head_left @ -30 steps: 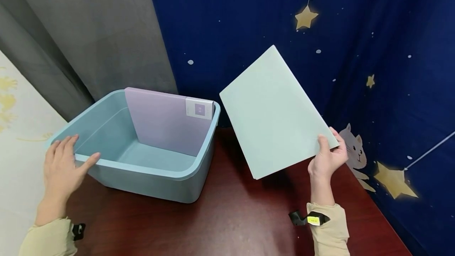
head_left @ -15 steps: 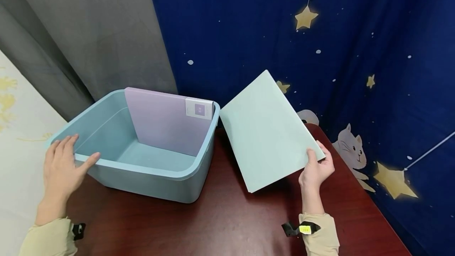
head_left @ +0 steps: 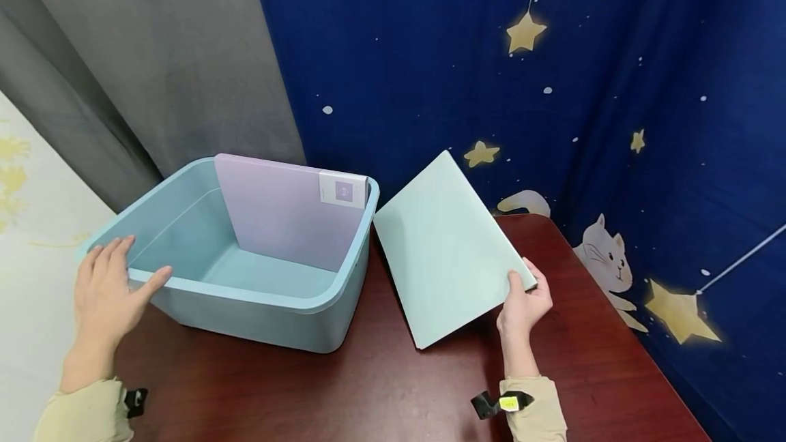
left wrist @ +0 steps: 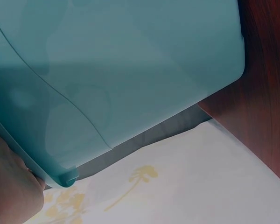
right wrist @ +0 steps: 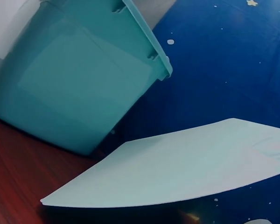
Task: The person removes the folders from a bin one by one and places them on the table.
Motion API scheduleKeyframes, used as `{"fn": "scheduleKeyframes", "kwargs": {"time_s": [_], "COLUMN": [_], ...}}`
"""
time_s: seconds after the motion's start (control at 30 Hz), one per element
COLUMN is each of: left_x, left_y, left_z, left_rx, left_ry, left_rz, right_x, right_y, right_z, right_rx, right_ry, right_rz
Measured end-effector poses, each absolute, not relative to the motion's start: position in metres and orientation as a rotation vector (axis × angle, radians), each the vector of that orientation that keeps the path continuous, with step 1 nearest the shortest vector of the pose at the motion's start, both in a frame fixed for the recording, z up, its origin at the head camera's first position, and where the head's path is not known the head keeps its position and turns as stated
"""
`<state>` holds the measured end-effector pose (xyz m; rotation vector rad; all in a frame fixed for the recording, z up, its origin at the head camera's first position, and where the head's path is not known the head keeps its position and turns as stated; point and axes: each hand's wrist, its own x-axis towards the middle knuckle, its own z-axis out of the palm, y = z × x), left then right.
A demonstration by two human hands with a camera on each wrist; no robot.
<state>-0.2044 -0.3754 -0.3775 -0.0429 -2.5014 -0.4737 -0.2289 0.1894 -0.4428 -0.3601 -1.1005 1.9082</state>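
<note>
My left hand rests at the near-left corner of a blue plastic tub, fingers laid over the rim and thumb spread along the front edge. In the left wrist view, part of that hand shows beside the tub's rim. A lilac file folder with a white label stands on edge inside, leaning on the tub's back. With thumb and fingers my right hand pinches the right corner of a pale green folder. The folder tilts over the table, its left corner right at the tub's side.
Both stand over a dark red-brown table, whose right edge runs diagonally. Behind hang a grey curtain and a blue star-printed curtain. A white printed cloth is at the left.
My right hand has moved left and down with the green folder, bringing it closer to the tub and table. The left hand and the tub look unchanged.
</note>
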Motion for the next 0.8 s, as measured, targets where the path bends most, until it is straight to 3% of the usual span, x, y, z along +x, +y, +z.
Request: {"fn": "scheduleKeyframes", "kwargs": {"time_s": [0.8], "left_x": [-0.207], "left_y": [-0.376], "left_z": [-0.379], "left_rx": [-0.077], "left_ry": [-2.453], "left_rz": [-0.473], "right_x": [-0.222], "right_y": [0.162], "right_z": [-0.466], "right_rx": [-0.417], "right_ry": [-1.283], "right_rz": [1.859]}}
